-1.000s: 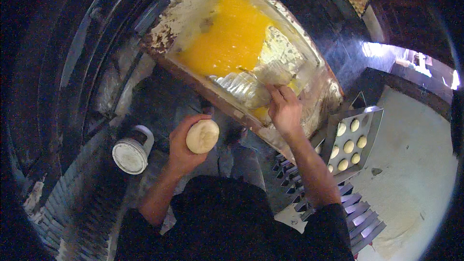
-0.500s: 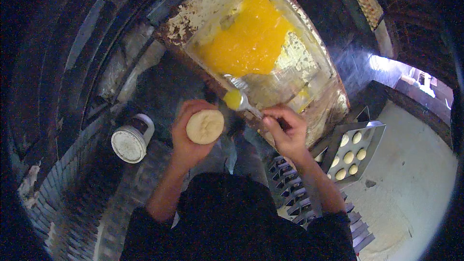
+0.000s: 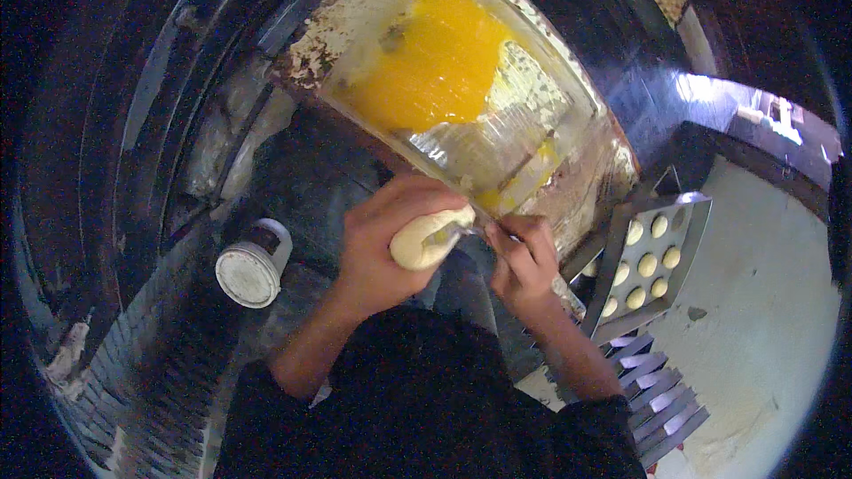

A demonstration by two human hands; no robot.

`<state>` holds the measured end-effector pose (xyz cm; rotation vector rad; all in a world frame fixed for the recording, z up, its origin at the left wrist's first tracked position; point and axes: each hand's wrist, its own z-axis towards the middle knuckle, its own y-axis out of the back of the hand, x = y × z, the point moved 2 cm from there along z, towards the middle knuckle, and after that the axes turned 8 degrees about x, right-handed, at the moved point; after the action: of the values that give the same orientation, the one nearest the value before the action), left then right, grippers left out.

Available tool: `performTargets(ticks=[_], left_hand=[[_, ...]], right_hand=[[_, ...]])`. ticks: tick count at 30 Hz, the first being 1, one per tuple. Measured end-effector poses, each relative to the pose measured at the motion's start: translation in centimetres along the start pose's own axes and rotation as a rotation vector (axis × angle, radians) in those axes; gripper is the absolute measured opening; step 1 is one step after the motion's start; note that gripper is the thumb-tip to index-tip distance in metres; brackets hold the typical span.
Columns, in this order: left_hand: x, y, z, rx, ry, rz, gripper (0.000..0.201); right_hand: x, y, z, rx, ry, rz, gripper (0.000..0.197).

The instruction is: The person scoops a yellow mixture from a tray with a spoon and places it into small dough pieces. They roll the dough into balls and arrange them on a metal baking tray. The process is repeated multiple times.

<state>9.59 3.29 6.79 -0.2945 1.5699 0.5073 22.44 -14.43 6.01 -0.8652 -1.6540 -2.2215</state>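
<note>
A pale, soft piece of dough is cupped in my left hand. Its disc is bent up into a hollow around the bowl of a metal spoon. My right hand pinches the spoon's handle, and the spoon's tip is inside the dough. Whether any yellow paste is left on the spoon is hidden. Just beyond both hands lies a shallow clear tray, with a thick spread of yellow paste over its far left part and thin smears near its right side.
The clear tray rests on a worn, rust-edged board. On the right, a metal baking tray holds several round dough pieces, beside a stack of metal pans. A lidded white bucket stands on the left.
The spoon, which carried a lump of yellow paste, has moved down and into the dough. My left hand has moved right and tilted the dough, folding the flat disc around the spoon.
</note>
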Motion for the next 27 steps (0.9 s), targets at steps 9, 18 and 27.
performTargets(ticks=[9,18,27], left_hand=[[0.4,-0.8,-1.8,0.034,0.001,0.060,0.046],[-8.9,-14.5,-4.3,0.306,-0.198,0.074,0.044],[-18.2,-30.8,-9.7,0.479,-0.374,0.276,0.050]], right_hand=[[-15.0,-5.7,-12.2,-0.387,-0.534,-0.052,0.010],[2.8,8.9,-14.1,-0.539,-0.574,1.378,0.017],[9.3,22.8,-27.7,-0.490,-0.229,0.270,0.040]])
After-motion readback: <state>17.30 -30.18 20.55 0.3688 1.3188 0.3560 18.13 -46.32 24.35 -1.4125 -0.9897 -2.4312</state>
